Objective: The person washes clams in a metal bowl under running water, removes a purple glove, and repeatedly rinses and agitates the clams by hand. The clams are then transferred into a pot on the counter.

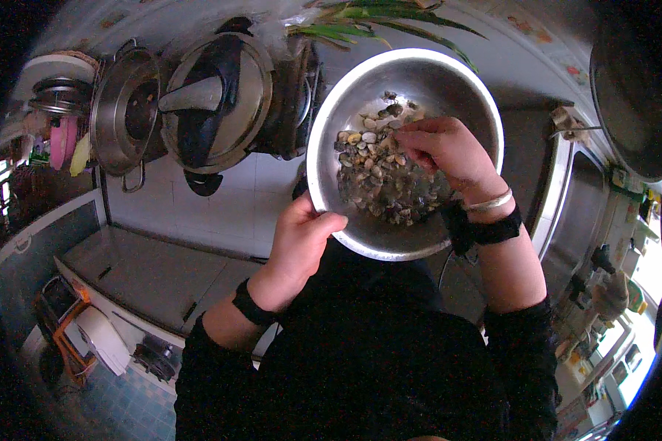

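My left hand (300,237) grips the near left rim of a round stainless-steel basin (323,110), thumb over the edge. A heap of small clams (372,171) lies in the bottom, with shells of grey, brown and yellowish tones. Some darker pieces (391,107) sit on the bare metal beyond the heap. My right hand (441,149) reaches in over the right side, its fingers bent together at the shells. Whether they hold a clam is hidden. A pale bangle (491,202) and a black band (499,229) circle my right wrist; another black band (251,303) is on my left wrist.
Left of the basin stand a lidded pot (254,82) and a two-handled metal pan (102,110). Long green leaves (375,16) hang beyond the far rim. A white-edged counter (554,187) runs along the right. White cabinet fronts (204,204) lie at left, above blue floor tiles (135,402).
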Demonstrator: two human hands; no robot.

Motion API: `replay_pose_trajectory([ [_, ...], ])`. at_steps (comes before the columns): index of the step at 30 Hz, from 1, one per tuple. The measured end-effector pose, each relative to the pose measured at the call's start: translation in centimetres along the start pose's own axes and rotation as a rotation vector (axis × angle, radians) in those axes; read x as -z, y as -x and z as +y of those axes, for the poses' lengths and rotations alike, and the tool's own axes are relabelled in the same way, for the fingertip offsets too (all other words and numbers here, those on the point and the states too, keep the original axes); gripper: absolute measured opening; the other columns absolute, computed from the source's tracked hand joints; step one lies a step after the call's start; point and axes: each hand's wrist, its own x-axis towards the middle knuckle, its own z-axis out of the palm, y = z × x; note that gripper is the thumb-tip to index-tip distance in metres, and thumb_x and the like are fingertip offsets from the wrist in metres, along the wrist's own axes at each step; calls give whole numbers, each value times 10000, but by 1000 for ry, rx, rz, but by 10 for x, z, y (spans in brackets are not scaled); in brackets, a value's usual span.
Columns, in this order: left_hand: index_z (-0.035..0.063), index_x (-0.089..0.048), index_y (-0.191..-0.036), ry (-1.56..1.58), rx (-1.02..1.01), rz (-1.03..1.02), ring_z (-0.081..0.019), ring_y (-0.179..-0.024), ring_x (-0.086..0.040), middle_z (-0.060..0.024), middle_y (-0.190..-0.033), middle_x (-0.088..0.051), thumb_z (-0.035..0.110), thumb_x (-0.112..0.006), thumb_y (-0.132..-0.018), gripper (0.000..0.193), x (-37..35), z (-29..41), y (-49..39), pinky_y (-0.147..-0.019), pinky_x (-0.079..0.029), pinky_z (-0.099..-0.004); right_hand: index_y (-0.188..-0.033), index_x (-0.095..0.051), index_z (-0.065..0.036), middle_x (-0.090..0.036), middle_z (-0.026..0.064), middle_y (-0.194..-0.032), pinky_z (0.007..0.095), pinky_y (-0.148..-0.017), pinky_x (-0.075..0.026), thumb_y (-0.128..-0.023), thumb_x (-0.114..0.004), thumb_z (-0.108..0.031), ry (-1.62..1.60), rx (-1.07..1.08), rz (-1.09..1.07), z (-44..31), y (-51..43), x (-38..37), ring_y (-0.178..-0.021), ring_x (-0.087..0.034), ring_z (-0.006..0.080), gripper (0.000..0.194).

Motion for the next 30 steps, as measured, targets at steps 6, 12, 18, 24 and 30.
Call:
replay_pose_trajectory([
  [6, -3, -597, -996, 65, -31, 1, -171, -839, -613, -67, -938, -642, -14, -590, -731, 265, -1, -1, -2, -784, -491, -301, -898, -677, -17, -557, -16, -645, 210, -443, -335, -828, -652, -191, -308, -100, -132, -9, 9, -4, -518, -449, 64, 189],
  [12, -1, -597, -1026, 98, 21, -3, -151, -861, -601, -56, -958, -638, -34, -578, -729, 299, -1, -1, 0, -797, -480, -290, -932, -677, -17, -585, -12, -695, 206, -472, -363, -825, -655, -182, -278, -141, -128, -11, 9, -7, -550, -480, 67, 198],
  [18, 3, -601, -1056, 117, 42, -33, -111, -892, -578, -33, -985, -629, -67, -562, -727, 338, 1, 2, 1, -817, -462, -271, -961, -677, 19, -621, 23, -720, 224, -557, -425, -839, -642, -179, 66, 129, 31, -8, -2, -26, -614, -545, 84, 236],
  [24, 0, -607, -1044, 80, 29, -47, -108, -888, -577, -34, -986, -633, -73, -560, -730, 326, 4, 8, 2, -817, -462, -270, -949, -671, -29, -678, 150, -892, 372, -733, -505, -838, -608, -178, 440, 196, 77, -15, 27, -13, -827, -648, 308, 196],
  [30, -2, -606, -1028, 74, 9, -45, -98, -874, -570, -28, -964, -631, -73, -559, -739, 301, 1, 11, 5, -798, -458, -256, -897, -677, -28, -645, 135, -779, 316, -625, -487, -807, -612, -100, 764, 241, 39, -5, 91, -3, -696, -635, 233, 133],
])
